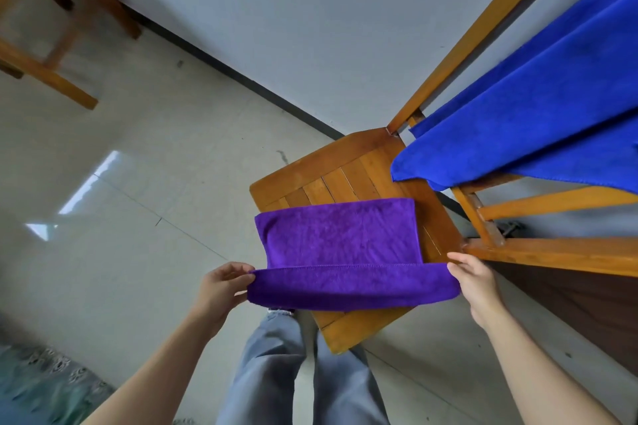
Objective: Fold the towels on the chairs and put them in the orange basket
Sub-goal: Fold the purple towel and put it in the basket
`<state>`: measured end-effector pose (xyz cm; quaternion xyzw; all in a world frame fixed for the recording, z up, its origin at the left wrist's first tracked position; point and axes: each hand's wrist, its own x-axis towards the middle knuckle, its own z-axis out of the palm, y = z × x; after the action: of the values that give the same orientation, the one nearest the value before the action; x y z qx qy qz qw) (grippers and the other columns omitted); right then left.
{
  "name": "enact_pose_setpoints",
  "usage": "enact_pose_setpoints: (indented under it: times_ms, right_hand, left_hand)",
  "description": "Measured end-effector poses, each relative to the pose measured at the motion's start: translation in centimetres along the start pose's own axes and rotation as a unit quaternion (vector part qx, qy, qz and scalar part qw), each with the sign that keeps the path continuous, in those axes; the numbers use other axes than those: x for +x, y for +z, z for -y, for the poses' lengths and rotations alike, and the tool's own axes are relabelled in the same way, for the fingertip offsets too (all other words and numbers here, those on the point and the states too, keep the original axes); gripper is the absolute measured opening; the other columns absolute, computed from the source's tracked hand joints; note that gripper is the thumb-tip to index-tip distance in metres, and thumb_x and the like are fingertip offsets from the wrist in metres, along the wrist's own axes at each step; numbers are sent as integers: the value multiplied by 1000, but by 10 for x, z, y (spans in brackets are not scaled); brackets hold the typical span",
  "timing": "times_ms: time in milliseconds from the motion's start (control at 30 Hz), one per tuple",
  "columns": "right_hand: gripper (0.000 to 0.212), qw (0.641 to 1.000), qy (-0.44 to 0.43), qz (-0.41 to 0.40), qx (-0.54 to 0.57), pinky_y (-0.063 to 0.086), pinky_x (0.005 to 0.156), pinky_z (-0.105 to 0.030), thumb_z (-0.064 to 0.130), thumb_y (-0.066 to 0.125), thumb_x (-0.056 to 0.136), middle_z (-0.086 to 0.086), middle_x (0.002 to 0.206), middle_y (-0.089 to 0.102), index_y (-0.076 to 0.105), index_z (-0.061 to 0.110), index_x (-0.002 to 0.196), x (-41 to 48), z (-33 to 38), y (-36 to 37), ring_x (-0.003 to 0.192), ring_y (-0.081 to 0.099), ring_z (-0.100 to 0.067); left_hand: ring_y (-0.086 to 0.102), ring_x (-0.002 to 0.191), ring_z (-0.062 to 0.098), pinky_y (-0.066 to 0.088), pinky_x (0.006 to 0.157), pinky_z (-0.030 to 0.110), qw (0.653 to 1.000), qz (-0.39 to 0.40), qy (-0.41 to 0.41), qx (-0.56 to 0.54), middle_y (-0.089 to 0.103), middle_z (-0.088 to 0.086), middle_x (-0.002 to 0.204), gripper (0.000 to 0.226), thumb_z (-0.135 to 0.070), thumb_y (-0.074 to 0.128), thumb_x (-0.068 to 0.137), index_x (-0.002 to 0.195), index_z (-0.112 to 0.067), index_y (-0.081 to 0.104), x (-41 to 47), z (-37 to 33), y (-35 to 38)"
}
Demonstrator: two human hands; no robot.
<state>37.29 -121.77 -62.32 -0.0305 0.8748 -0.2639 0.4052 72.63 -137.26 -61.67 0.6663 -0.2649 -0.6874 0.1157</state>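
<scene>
A purple towel (340, 235) lies across the seat of a wooden chair (321, 171), its near part raised and doubled over into a fold. My left hand (221, 290) pinches the left end of that fold. My right hand (474, 281) grips the right end, beside the chair's back post. A blue towel (538, 121) hangs over the chair's backrest at the upper right, its lower corner touching the seat. No orange basket is in view.
Another wooden chair or table frame (51, 45) stands at the upper left on the pale tiled floor. A grey wall with a dark skirting runs behind. A patterned rug (41, 383) lies at the lower left. My legs stand just before the chair.
</scene>
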Motion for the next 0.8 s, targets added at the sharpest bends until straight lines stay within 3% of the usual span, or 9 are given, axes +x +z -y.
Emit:
enact_pose_setpoints:
  times_ms: [267,433,600,667,733,800]
  right_hand:
    - [28,999,-34,-14,34,46,87,-33,2,52,92,-15,123,59,58,6,119,21,37,15,113,56,-29]
    - [29,998,-60,-21,22,49,88,-36,5,51,93,-13,123,59,57,8,122,38,60,30,113,56,-27]
    - [29,996,-63,-55,28,49,93,-40,6,50,93,-12,125,59,57,9,121,58,70,46,115,56,-27]
    - [30,996,-63,-65,25,48,91,-35,7,50,93,-11,126,59,56,10,123,65,71,51,115,56,-26]
    - [35,996,-54,-65,12,43,89,-31,8,51,93,-10,128,57,53,12,128,70,70,56,116,55,-25]
    - [40,998,-30,-48,-19,42,93,-34,10,51,93,-10,135,52,47,13,133,69,64,60,121,50,-26]
  left_hand:
    - [55,69,20,54,58,17,998,-34,53,-16,57,10,72,24,15,48,86,73,-5,56,24,-19,7]
    - [58,65,16,55,59,16,995,-61,72,-19,57,9,74,24,14,49,86,73,-6,55,45,-32,9]
    - [54,69,17,50,71,24,994,-77,81,-23,56,8,74,25,12,49,87,73,-8,55,73,-42,20]
    - [54,71,19,50,69,22,991,-101,84,-24,58,7,74,24,11,51,87,74,-9,57,86,-44,24]
    - [55,84,23,48,76,25,988,-126,86,-5,62,9,89,13,5,53,88,92,-5,61,96,-43,28]
    - [53,106,23,42,90,32,985,-142,67,71,56,10,115,35,-5,58,88,123,-5,52,102,-38,32]
